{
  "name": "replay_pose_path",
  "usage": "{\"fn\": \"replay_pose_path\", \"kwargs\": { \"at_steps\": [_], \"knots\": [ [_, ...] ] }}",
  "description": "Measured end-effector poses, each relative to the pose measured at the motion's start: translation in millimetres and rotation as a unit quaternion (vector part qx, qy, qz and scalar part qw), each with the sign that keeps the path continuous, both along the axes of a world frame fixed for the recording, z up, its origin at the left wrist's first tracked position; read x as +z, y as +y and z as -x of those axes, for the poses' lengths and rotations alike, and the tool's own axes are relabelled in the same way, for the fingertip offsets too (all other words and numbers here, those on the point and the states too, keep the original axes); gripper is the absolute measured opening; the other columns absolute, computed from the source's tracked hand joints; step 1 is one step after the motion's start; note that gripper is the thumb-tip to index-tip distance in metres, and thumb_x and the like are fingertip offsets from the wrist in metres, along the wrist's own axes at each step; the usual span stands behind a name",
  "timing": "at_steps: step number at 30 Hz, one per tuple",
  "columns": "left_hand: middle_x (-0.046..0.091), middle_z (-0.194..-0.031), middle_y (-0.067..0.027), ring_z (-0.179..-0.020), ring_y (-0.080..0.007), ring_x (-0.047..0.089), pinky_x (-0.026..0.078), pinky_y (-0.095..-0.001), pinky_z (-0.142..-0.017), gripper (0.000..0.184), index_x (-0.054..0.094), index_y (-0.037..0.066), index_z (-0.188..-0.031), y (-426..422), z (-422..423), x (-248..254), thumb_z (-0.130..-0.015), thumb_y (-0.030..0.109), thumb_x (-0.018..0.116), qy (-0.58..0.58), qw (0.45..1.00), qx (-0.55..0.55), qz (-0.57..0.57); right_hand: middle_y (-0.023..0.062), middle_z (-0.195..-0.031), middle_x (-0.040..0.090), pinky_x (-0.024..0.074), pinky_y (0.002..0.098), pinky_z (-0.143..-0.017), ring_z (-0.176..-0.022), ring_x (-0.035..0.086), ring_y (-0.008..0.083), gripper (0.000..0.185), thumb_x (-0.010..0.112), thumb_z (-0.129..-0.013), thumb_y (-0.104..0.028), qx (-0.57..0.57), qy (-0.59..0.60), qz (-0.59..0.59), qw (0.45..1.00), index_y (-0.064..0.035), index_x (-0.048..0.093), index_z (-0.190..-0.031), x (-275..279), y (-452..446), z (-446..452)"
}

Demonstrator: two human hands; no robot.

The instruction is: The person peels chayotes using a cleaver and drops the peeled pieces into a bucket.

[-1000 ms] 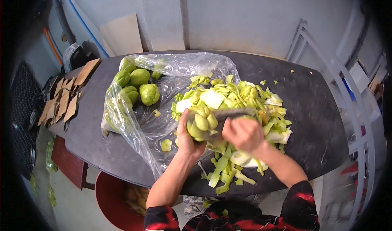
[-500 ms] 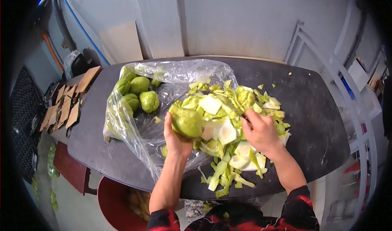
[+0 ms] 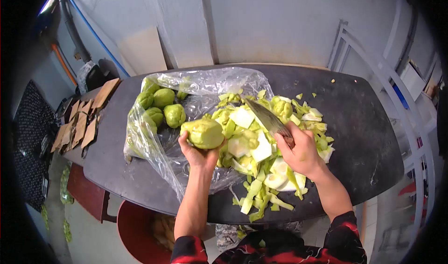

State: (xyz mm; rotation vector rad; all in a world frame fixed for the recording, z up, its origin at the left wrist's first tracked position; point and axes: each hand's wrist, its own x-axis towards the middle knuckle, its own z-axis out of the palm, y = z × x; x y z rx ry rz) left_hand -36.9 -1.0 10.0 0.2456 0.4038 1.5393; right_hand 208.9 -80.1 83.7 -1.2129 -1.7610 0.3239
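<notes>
My left hand [image 3: 200, 153] holds a green chayote [image 3: 203, 133] from below, and a pale cut face shows on its right side. A knife [image 3: 267, 116] with a broad blade is gripped in my right hand [image 3: 300, 153], its tip pointing up and to the left. Under the blade lies a heap of green peel and pale cut chayote pieces [image 3: 262, 148], spreading over the table and the edge of a clear plastic bag [image 3: 158, 163]. Several whole chayotes [image 3: 163, 97] sit in the bag at the left.
The dark table [image 3: 354, 138] has rounded ends. Below its front edge stands a red bin [image 3: 133, 231] with brownish contents. Cardboard pieces [image 3: 84, 119] lie at the left. A grey metal frame [image 3: 373, 68] leans on the right, and a blue hose [image 3: 95, 33] runs down the wall.
The chayote has turned in my left hand, bringing its cut face into view. My right hand has tilted, so the knife blade now shows clearly. The whole view has shifted slightly.
</notes>
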Motion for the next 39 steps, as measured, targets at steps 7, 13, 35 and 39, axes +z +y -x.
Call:
{"fn": "replay_pose_path", "kwargs": {
  "at_steps": [7, 13, 35, 39],
  "knots": [
    [0.054, -0.135, -0.0128, -0.124, -0.0340, 0.052, 0.040, -0.0624, -0.098, 0.058, 0.054, 0.015, -0.131, 3.6, 8.2, -7.5, -0.082, 0.047, 0.051, -0.051, 0.999, -0.006, -0.019, 0.0110, -0.059, 0.059, 0.0490, 0.0362, -0.042, -0.051, 0.064, 0.0179, 0.010, 0.059, -0.093, -0.005, -0.053, -0.178, -0.068, 0.980, -0.0022, 0.054, -0.084, -20.1, 13.2, 1.3],
    [0.059, -0.129, -0.0208, -0.115, -0.0390, 0.059, 0.046, -0.0525, -0.104, 0.062, 0.057, 0.000, -0.127, 6.3, 9.2, -25.8, -0.085, 0.044, 0.051, -0.066, 0.998, -0.005, -0.011, 0.0027, -0.069, 0.056, 0.0525, 0.0257, -0.048, -0.057, 0.061, 0.0132, 0.007, 0.062, -0.084, -0.009, 0.029, -0.329, -0.298, 0.896, -0.0047, 0.059, -0.089, -33.9, 9.7, 43.4],
    [0.066, -0.115, -0.0147, -0.110, -0.0313, 0.061, 0.049, -0.0456, -0.101, 0.054, 0.063, 0.006, -0.118, -19.6, -0.1, -0.1, -0.091, 0.052, 0.056, -0.092, 0.988, -0.079, -0.091, 0.0015, -0.064, 0.043, 0.0408, 0.0239, -0.043, -0.053, 0.049, 0.0132, 0.019, 0.061, -0.077, -0.003, 0.062, -0.331, -0.375, 0.864, 0.0004, 0.057, -0.095, -36.9, 12.7, 84.3],
    [0.066, -0.116, -0.0147, -0.110, -0.0316, 0.061, 0.050, -0.0462, -0.101, 0.055, 0.063, 0.006, -0.119, -21.6, 1.2, 0.8, -0.092, 0.053, 0.054, -0.081, 0.989, -0.083, -0.091, -0.0003, -0.065, 0.043, 0.0408, 0.0235, -0.045, -0.053, 0.048, 0.0109, 0.013, 0.060, -0.081, -0.010, 0.042, -0.346, -0.397, 0.849, -0.0030, 0.057, -0.092, -39.6, 16.4, 84.5]
  ]
}}
